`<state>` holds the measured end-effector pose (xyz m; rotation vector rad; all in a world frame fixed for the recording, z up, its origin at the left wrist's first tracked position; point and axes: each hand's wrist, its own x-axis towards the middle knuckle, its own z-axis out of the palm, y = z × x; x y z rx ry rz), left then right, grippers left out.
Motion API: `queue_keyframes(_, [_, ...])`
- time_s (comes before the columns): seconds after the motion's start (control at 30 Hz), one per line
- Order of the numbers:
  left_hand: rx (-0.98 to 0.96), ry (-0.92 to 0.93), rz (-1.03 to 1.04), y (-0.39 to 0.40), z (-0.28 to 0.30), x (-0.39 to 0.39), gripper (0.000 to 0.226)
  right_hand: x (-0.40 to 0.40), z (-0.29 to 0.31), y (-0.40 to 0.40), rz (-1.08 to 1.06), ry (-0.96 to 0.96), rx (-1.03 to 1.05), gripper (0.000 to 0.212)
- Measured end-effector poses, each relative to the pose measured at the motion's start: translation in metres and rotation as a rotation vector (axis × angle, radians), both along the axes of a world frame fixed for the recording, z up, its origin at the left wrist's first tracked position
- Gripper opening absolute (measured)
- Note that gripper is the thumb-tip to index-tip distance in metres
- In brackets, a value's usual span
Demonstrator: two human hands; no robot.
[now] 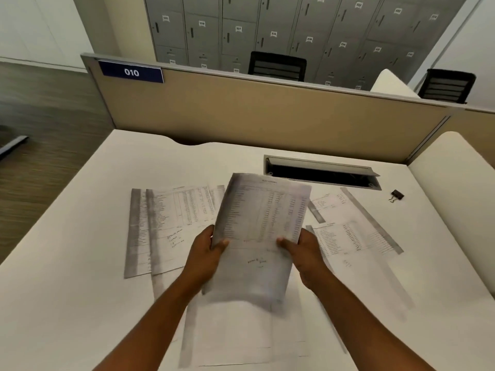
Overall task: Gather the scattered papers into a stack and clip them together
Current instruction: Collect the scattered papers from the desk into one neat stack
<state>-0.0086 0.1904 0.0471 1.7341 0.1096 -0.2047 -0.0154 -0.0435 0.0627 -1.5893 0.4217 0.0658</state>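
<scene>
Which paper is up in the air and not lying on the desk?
The middle paper, held up by both hands, left and right. The other papers, at left and right, lie flat on the desk.

Illumination even and moderately bright, diffuse, apparently from overhead; no glare. Shadows soft: faint grey shading beneath the held sheets (257, 236) on the table (80, 263). Motion blur evident on the lower edge of those sheets and the papers nearest the camera. Print illegible throughout. Wide-angle distortion bows the partition (267, 116) and lockers (294, 30) toward the frame edges
</scene>
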Motion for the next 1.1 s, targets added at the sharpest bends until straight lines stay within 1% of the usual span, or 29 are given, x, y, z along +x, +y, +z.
queue_keyframes(0.07, [0.071,-0.15,0.037,-0.003,0.001,-0.007,0.024,-0.004,0.009,0.009,-0.075,-0.125,-0.162,0.023])
queue_keyframes(0.13, [0.108,-0.261,0.073,-0.004,0.005,-0.012,0.015,-0.008,0.012,0.018,-0.128,-0.22,-0.227,0.016])
queue_keyframes(0.2, [0.077,-0.309,0.117,-0.004,0.003,-0.017,0.023,-0.015,0.011,0.027,-0.147,-0.281,-0.249,0.015])
queue_keyframes(0.27, [0.084,-0.285,0.144,-0.005,-0.005,-0.022,0.024,-0.021,-0.002,0.034,-0.138,-0.273,-0.292,0.015])
queue_keyframes(0.37, [0.095,-0.176,0.156,-0.002,-0.029,-0.025,0.027,-0.029,-0.022,0.042,-0.106,-0.153,-0.275,0.018])
queue_keyframes(0.43, [0.119,-0.127,0.139,0.002,-0.039,-0.023,0.029,-0.029,-0.032,0.046,-0.087,-0.088,-0.301,0.018])
queue_keyframes(0.5, [0.162,-0.129,0.137,0.008,-0.045,-0.017,0.032,-0.026,-0.035,0.048,-0.082,-0.08,-0.309,0.014])
queue_keyframes(0.53, [0.185,-0.151,0.148,0.011,-0.045,-0.013,0.031,-0.023,-0.034,0.048,-0.086,-0.089,-0.295,0.016])
queue_keyframes(0.6, [0.239,-0.187,0.16,0.02,-0.048,-0.006,0.024,-0.02,-0.034,0.045,-0.11,-0.093,-0.265,0.029])
queue_keyframes(0.67, [0.282,-0.165,0.178,0.036,-0.053,-0.001,0.023,-0.024,-0.043,0.037,-0.148,-0.043,-0.33,0.046])
queue_keyframes(0.7, [0.31,-0.118,0.194,0.046,-0.059,0.0,0.025,-0.027,-0.051,0.032,-0.165,0.023,-0.419,0.053])
queue_keyframes(0.73, [0.334,-0.06,0.213,0.057,-0.065,0.001,0.028,-0.033,-0.059,0.027,-0.166,0.131,-0.538,0.062])
queue_keyframes(0.77, [0.348,0.002,0.229,0.068,-0.072,-0.001,0.03,-0.04,-0.065,0.024,-0.142,0.266,-0.649,0.075])
queue_keyframes(0.83, [0.356,0.084,0.244,0.088,-0.086,-0.006,0.033,-0.057,-0.074,0.023,-0.06,0.506,-0.812,0.109])
queue_keyframes(0.87, [0.358,0.11,0.242,0.097,-0.093,-0.009,0.034,-0.063,-0.078,0.025,-0.02,0.576,-0.859,0.124])
queue_keyframes(0.93, [0.351,0.162,0.23,0.108,-0.102,-0.015,0.036,-0.071,-0.086,0.032,0.032,0.646,-0.949,0.145])
queue_keyframes(1.0, [0.318,0.223,0.214,0.114,-0.107,-0.021,0.038,-0.073,-0.093,0.04,0.079,0.668,-1.032,0.157])
queue_keyframes(1.1, [0.302,0.273,0.188,0.117,-0.11,-0.029,0.039,-0.065,-0.097,0.047,0.125,0.653,-1.087,0.16])
